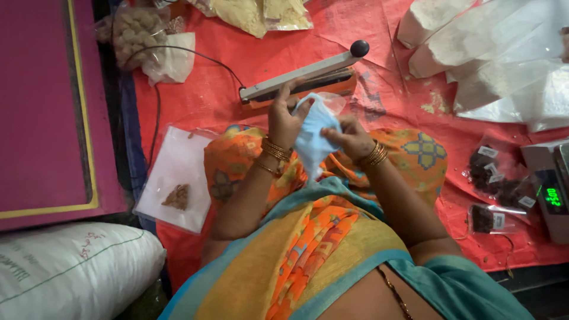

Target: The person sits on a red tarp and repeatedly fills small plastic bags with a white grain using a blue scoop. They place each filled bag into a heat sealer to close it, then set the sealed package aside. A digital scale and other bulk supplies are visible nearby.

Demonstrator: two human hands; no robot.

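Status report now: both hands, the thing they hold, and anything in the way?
Left hand and right hand both gripping light blue pouch, held over lap. Heat sealer just beyond, arm down. Nothing between hands and sealer.

One heat sealer, one digital scale, one white sack, two hands, one light blue pouch.

One view only, from a camera on the person's head, looking steeply down over chest and lap. Close range: the left hand and right hand sit mid-frame. The far edge of the frame takes in the heat sealer on the red floor sheet. The scale sits at the right edge.
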